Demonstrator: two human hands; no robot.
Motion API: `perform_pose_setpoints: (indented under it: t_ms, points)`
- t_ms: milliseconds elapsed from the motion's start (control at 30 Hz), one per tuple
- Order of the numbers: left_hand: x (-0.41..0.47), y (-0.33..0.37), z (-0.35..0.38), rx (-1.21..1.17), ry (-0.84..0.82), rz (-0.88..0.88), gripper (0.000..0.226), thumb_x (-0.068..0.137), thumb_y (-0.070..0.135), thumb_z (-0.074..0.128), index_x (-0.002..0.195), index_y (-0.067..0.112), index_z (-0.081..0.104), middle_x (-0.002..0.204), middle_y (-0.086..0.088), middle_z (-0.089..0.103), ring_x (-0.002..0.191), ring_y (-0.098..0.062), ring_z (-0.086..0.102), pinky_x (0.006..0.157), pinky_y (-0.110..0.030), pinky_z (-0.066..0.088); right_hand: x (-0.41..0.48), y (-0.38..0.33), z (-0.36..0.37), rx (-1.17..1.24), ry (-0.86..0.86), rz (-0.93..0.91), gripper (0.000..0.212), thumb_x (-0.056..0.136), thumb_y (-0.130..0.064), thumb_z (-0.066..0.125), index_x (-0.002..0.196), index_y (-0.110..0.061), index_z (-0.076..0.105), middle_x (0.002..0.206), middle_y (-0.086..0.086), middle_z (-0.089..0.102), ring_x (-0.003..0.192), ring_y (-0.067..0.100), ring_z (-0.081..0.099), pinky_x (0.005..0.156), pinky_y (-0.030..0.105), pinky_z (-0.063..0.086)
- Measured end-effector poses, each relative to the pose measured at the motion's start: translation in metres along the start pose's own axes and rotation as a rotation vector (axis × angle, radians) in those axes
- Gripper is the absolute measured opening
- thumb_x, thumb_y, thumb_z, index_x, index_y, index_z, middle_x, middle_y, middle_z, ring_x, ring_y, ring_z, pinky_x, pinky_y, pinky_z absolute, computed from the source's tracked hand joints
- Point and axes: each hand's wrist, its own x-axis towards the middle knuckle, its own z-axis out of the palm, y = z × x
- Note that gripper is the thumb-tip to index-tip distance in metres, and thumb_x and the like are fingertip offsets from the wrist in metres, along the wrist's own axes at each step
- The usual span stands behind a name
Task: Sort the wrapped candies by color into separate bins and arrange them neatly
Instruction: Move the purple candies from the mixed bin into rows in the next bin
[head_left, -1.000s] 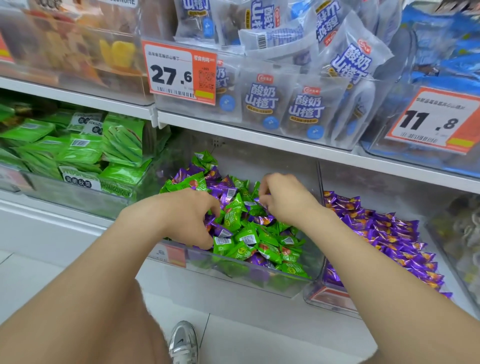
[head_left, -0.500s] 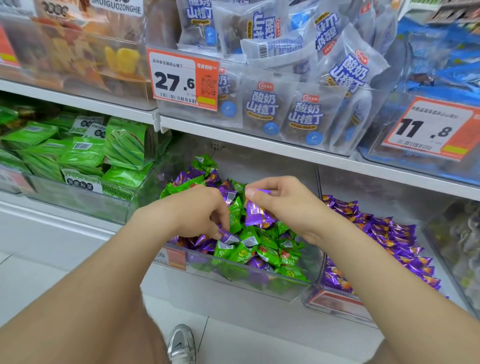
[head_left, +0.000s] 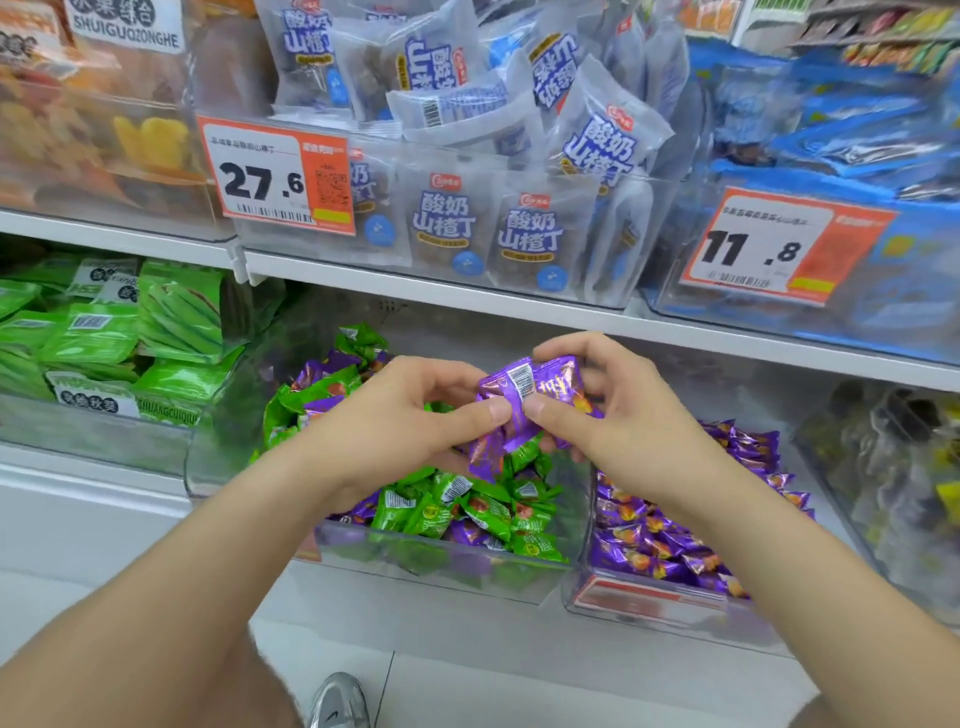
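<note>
A clear bin (head_left: 447, 566) on the lower shelf holds a mix of green candies (head_left: 467, 506) and purple ones. To its right a second clear bin (head_left: 654, 603) holds only purple candies (head_left: 675, 545). Above the mixed bin both hands meet around a bunch of purple wrapped candies (head_left: 524, 395). My left hand (head_left: 395, 421) pinches the bunch from the left with thumb and fingers. My right hand (head_left: 613, 410) grips it from the right, fingers curled over its top.
A bin of green snack packs (head_left: 104, 343) stands to the left. The upper shelf (head_left: 467, 296) carries bins of white-blue packs and blue packs with price tags (head_left: 275, 176). A grey shoe (head_left: 337, 701) shows on the floor below.
Both hands rose out of the mixed bin and came together. The right hand lifted purple candies, and the left hand now pinches the same bunch.
</note>
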Motion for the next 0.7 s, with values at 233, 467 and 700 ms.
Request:
perform_pose_setpoints:
  t_ms: [233,467,700]
  points:
    - [0.021,0.002,0.051,0.199,0.166,0.141,0.014,0.099,0.036,0.069,0.095,0.026,0.079,0.060,0.009,0.061,0.048,-0.010,0.040,0.051,-0.024,0.031,-0.027,0.023,-0.065,-0.153,-0.087,0.084,0.009,0.102,-0.014,0.067,0.110,-0.011,0.065,0.090,0.006,0.076,0.078,0.023,0.071,0.070,0.042,0.056]
    - [0.039,0.005,0.088,0.325,0.153,0.222,0.010,0.102,0.029,0.065,0.101,0.031,0.074,0.057,0.004,0.059,0.039,-0.006,0.042,0.041,-0.019,0.033,-0.038,0.075,-0.119,-0.662,0.016,0.190,0.032,0.084,-0.036,0.085,0.111,-0.027,0.069,0.085,-0.010,0.066,0.069,0.008,0.065,0.081,0.034,0.056]
    - [0.047,0.001,0.109,0.575,0.182,0.377,0.013,0.101,0.037,0.063,0.112,0.036,0.070,0.092,0.014,0.064,0.081,0.003,0.057,0.076,-0.016,0.039,-0.039,0.093,-0.121,-0.983,-0.038,0.179,0.042,0.072,-0.051,0.091,0.107,-0.032,0.078,0.087,-0.010,0.070,0.092,0.017,0.065,0.084,0.038,0.055]
